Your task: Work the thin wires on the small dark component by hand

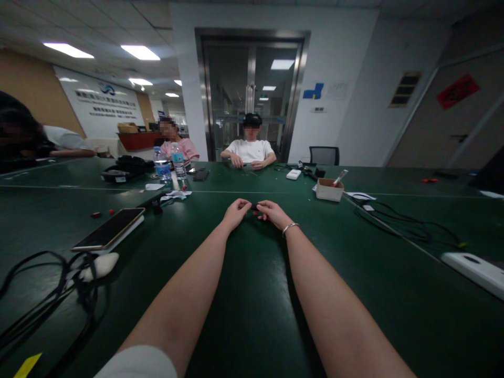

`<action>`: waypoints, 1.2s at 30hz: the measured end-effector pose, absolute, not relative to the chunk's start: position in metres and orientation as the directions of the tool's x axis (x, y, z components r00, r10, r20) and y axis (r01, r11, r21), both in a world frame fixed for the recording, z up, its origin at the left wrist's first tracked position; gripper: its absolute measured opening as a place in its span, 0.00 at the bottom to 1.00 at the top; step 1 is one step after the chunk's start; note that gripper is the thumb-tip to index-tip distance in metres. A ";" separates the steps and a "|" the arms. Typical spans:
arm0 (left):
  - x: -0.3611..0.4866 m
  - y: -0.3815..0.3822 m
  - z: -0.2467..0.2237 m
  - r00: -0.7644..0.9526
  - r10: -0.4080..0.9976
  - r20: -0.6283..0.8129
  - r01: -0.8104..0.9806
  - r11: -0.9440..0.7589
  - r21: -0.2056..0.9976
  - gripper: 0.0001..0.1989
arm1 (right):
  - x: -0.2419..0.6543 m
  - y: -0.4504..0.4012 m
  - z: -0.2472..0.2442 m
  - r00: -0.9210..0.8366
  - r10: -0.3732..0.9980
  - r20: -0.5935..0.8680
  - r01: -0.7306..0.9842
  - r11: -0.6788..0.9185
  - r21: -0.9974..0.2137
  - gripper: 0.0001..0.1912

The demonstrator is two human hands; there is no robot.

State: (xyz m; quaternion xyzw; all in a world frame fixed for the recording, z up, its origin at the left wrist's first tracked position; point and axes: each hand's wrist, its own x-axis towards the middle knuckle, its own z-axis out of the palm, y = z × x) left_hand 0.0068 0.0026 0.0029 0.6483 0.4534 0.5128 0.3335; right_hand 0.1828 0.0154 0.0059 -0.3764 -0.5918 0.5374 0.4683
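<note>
Both my arms stretch forward over a dark green table [244, 315]. My left hand [237, 212] has its thumb and fingers pinched at the left end of a small black object [254, 207]. At the right end of that object, my right hand [272, 211] grips it too, with a silver bracelet [290, 228] round the wrist. A bit of red shows just under the object, by the right fingertips. The object is too small and too much covered by the fingers for its kind to be told.
Left of my arms lie a phone [112, 229], black cables [63, 283] and a white mouse-shaped thing [100, 266]. Two water bottles [178, 161] stand farther back. A small box [329, 190], more cables and a white device [474, 270] are at right. Other people sit around the table.
</note>
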 end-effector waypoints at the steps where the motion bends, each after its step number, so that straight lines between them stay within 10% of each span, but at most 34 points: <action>1: 0.007 0.003 0.003 0.067 0.935 0.349 0.244 -0.354 0.903 0.14 | 0.183 0.015 0.006 -0.281 0.948 0.150 -0.054 0.141 -0.989 0.06; 36: 0.005 0.008 0.002 0.096 0.945 0.312 0.282 -0.327 0.902 0.16 | 0.183 0.013 0.008 -0.310 0.939 0.148 -0.048 0.140 -0.989 0.06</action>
